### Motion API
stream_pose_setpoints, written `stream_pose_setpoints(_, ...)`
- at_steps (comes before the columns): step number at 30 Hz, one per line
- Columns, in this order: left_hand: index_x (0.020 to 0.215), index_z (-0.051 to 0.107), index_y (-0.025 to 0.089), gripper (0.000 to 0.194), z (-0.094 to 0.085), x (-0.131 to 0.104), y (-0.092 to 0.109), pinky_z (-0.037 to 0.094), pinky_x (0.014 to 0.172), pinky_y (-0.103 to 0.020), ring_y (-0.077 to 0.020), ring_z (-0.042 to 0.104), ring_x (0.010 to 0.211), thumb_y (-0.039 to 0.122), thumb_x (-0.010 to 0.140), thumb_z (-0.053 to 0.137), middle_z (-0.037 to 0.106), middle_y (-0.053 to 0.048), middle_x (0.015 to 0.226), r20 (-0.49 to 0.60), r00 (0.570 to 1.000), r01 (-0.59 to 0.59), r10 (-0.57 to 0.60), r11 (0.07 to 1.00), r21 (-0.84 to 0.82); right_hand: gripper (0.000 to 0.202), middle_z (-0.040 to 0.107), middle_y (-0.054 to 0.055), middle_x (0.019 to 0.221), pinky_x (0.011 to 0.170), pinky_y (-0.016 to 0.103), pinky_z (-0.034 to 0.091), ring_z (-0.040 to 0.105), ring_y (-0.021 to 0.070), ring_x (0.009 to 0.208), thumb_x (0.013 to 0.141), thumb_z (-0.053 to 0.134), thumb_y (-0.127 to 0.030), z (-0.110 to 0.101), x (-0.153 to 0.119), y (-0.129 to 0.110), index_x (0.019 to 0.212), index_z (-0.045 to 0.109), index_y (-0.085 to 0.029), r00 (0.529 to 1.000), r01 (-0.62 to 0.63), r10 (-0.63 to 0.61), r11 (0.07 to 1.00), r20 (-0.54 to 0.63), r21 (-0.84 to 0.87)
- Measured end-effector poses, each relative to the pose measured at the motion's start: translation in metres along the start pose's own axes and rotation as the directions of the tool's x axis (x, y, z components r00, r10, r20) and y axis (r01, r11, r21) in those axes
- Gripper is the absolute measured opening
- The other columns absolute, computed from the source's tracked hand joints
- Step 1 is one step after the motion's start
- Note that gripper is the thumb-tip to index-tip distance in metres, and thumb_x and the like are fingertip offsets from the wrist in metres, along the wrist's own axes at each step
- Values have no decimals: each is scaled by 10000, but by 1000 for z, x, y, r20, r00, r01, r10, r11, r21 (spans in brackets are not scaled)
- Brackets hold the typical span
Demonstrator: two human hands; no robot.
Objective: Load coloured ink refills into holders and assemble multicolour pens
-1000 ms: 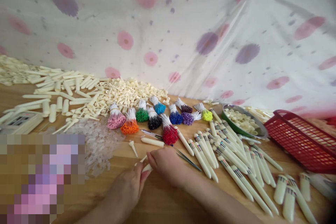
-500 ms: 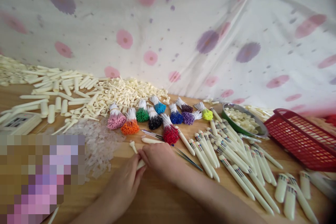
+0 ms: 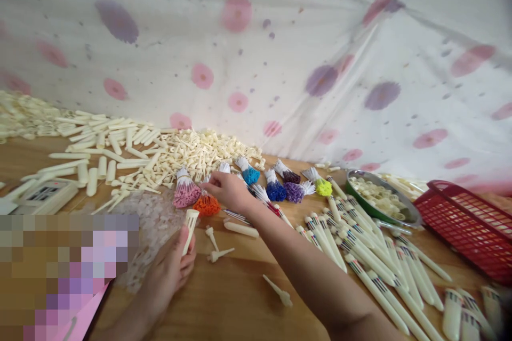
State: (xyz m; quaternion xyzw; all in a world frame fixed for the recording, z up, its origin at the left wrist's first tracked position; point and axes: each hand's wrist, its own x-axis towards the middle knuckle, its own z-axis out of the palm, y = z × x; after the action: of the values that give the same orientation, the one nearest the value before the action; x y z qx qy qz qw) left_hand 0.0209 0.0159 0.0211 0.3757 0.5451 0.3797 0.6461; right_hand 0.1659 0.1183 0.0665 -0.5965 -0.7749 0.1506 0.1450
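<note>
My left hand [image 3: 170, 269] is closed around a cream slotted pen part [image 3: 191, 226], held upright with its slotted end up. My right hand [image 3: 230, 192] reaches forward, fingers pinched at the white ends of the orange-tipped refill bundle [image 3: 207, 206]; whether a refill is between the fingertips is hidden. Just left of it stands a pink-tipped refill bundle [image 3: 186, 192]. Blue [image 3: 276, 190], purple [image 3: 294, 192] and yellow-tipped bundles [image 3: 323, 187] stand to the right. Small cream pointed pieces [image 3: 216, 252] lie between my hands, and another pointed piece [image 3: 279, 291] lies nearer me.
Cream pen parts [image 3: 208, 149] are heaped at the back left, beside clear small pieces [image 3: 148, 224]. Multicolour pens [image 3: 372, 261] cover the right side. A green-sided metal bowl [image 3: 412, 213] and a red basket [image 3: 464, 229] stand behind them. At left is a pixelated area [image 3: 60, 277].
My hands, together before, have separated. The right has moved forward to the orange bundle; the left has moved left with the slotted part upright. More pointed pieces now show on the table.
</note>
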Motion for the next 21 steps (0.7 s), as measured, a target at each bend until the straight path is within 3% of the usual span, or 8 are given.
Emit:
stream_pose_setpoints(4, 648, 419, 199, 494, 0, 6, 4, 139, 314, -125, -31, 191, 327, 687, 651, 494, 266, 125, 423, -36, 999, 8, -12, 994, -106, 321, 668, 51, 896, 649, 267, 410, 606, 192, 802, 834, 487, -487, 12, 21, -14, 890, 591, -189, 995, 41, -31, 993, 91, -110)
stream_pose_setpoints(8, 664, 439, 189, 499, 0, 8, 5, 177, 313, -120, -29, 228, 324, 680, 631, 527, 292, 125, 428, -38, 999, -22, 18, 994, -112, 372, 663, 140, 993, 751, 378, 439, 605, 265, 945, 906, 384, -433, 20, 34, -21, 929, 621, -148, 979, 30, 12, 979, 202, -203)
stream_pose_setpoints(12, 674, 442, 189, 484, -2, 11, 3, 189, 312, -122, -29, 231, 320, 667, 658, 516, 306, 123, 430, -17, 999, -37, 35, 994, -99, 393, 636, 147, 1061, 807, 410, 445, 583, 256, 1004, 931, 355, -408, 24, 43, -29, 982, 619, -120, 963, -8, 77, 966, 259, -259)
stream_pose_setpoints(16, 665, 428, 194, 471, -3, 13, 4, 197, 318, -125, -34, 237, 328, 660, 691, 491, 298, 121, 435, -19, 998, -61, 60, 994, -86, 302, 582, 81, 1101, 820, 407, 471, 577, 198, 964, 894, 490, -361, 22, 50, -31, 1087, 557, -137, 946, -10, 106, 955, 307, -297)
stream_pose_setpoints(21, 657, 414, 194, 464, -6, 14, 2, 214, 330, -124, -34, 240, 343, 650, 732, 461, 291, 118, 458, -1, 994, -108, 109, 993, -54, 292, 558, 75, 1113, 787, 389, 492, 575, 189, 940, 885, 518, -313, 18, 53, -26, 1126, 528, -146, 945, -37, 147, 936, 293, -351)
